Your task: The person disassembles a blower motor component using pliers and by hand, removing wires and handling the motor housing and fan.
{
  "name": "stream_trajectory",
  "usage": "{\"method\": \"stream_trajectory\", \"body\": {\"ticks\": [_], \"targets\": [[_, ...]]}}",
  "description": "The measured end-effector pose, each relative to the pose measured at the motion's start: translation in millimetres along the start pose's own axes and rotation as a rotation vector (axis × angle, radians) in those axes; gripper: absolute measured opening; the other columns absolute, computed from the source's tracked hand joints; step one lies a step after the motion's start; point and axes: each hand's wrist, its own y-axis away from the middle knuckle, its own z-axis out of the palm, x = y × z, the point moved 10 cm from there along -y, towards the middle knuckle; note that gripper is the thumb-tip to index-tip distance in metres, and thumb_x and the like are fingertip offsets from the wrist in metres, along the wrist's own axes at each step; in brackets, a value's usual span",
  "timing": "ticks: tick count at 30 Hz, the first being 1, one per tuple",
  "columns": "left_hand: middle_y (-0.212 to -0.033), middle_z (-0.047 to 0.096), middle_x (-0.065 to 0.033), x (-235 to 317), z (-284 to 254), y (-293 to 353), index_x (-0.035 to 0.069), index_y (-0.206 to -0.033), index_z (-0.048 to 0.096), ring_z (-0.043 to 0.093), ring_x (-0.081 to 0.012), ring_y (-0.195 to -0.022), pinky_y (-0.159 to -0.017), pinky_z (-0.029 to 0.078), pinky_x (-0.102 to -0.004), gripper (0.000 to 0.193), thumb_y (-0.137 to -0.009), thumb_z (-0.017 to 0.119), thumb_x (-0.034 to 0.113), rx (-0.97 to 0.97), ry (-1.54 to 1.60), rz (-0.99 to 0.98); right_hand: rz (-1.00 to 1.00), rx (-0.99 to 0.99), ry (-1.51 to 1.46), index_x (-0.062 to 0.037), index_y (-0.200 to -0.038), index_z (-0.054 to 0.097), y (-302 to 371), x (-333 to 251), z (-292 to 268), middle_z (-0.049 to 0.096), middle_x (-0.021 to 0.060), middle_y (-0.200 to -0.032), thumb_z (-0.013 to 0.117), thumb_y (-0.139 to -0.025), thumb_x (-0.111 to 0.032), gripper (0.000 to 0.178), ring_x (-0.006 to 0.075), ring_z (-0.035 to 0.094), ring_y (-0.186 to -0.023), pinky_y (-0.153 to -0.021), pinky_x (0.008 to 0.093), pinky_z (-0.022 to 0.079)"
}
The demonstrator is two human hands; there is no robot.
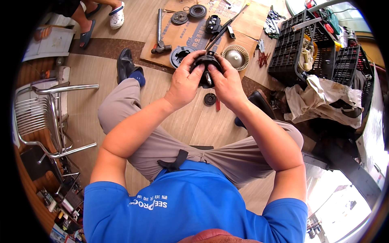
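My left hand (183, 83) and my right hand (228, 84) grip a black round motor-like part (207, 60) between them, one on each side. Both thumbs press on its near face, where a short metal shaft (208, 77) sticks out. The fingers are curled round the far side and partly hidden. Just beyond my left hand lies a round grey housing (176, 56) with a dark centre. A cream fan wheel (240, 52) with a silvery dome rests past my right hand. On the floor below the held part are a small black disc (210, 99) and a red strip (218, 106).
A flattened cardboard sheet (172, 36) bears a hammer (161, 47), round parts (197, 11) and a black block (212, 24). Red screws (263, 59) lie beside it. Black crates (283, 52) and a cloth (318, 101) stand right, a metal chair (52, 117) left. Another person's feet (116, 16) show far left.
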Motion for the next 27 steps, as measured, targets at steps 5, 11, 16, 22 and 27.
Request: {"method": "stream_trajectory", "body": {"ticks": [5, 11, 16, 22, 27], "targets": [[-0.123, 0.058, -0.0084, 9.4, -3.2, -0.6, 0.002, -0.134, 0.047, 0.056, -0.0133, -0.111, -0.096, 0.047, -0.0273, 0.033, -0.101, 0.046, 0.008, 0.036, -0.048, 0.083, -0.054, 0.019, -0.006, 0.0071, -0.125, 0.054, -2.9, -3.9, -0.6, 0.068, 0.0195, -0.103, 0.061, -0.094, -0.018, 0.041, 0.0208, 0.066, -0.093, -0.080, 0.0322, 0.052], [-0.119, 0.059, -0.0082, -23.8, -3.6, -4.4, 0.003, -0.133, 0.046, 0.057, -0.0122, -0.109, -0.093, 0.050, -0.0274, 0.032, -0.102, 0.045, 0.009, 0.020, 0.172, -0.264, 0.200, -0.099, 0.078, 0.0039, -0.120, 0.059, -10.3, 16.1, 3.1, 0.070, 0.0203, -0.100, 0.058, -0.095, -0.021, 0.035, 0.0230, 0.067, -0.090, -0.079, 0.0338, 0.051], [-0.118, 0.060, -0.0080, -8.2, -12.0, -13.8, 0.002, -0.132, 0.048, 0.059, -0.0129, -0.106, -0.092, 0.051, -0.0271, 0.031, -0.102, 0.045, 0.009, 0.040, 0.011, -0.051, 0.058, -0.077, -0.037, 0.0037, -0.119, 0.060, -11.4, 0.9, 9.5, 0.070, 0.0190, -0.097, 0.058, -0.094, -0.019, 0.033, 0.0215, 0.067, -0.087, -0.077, 0.0328, 0.051], [-0.112, 0.062, -0.0077, 3.8, -12.9, -13.0, 0.002, -0.127, 0.052, 0.060, -0.0121, -0.100, -0.087, 0.052, -0.0258, 0.028, -0.100, 0.048, 0.009, 0.085, 0.173, -0.054, -0.039, -0.056, 0.036, 0.0043, -0.117, 0.059, -14.7, -19.4, 4.0, 0.070, 0.0155, -0.097, 0.060, -0.094, -0.020, 0.033, 0.0172, 0.066, -0.085, -0.074, 0.0314, 0.052], [-0.112, 0.062, -0.0081, -3.4, -13.9, -13.4, 0.004, -0.127, 0.052, 0.062, -0.0119, -0.097, -0.087, 0.053, -0.0255, 0.027, -0.100, 0.049, 0.009, 0.080, 0.307, -0.197, 0.091, -0.185, -0.187, 0.0011, -0.119, 0.061, -13.6, -9.4, 11.5, 0.071, 0.0121, -0.096, 0.061, -0.096, -0.028, 0.037, 0.0143, 0.065, -0.080, -0.071, 0.0267, 0.051]]}}
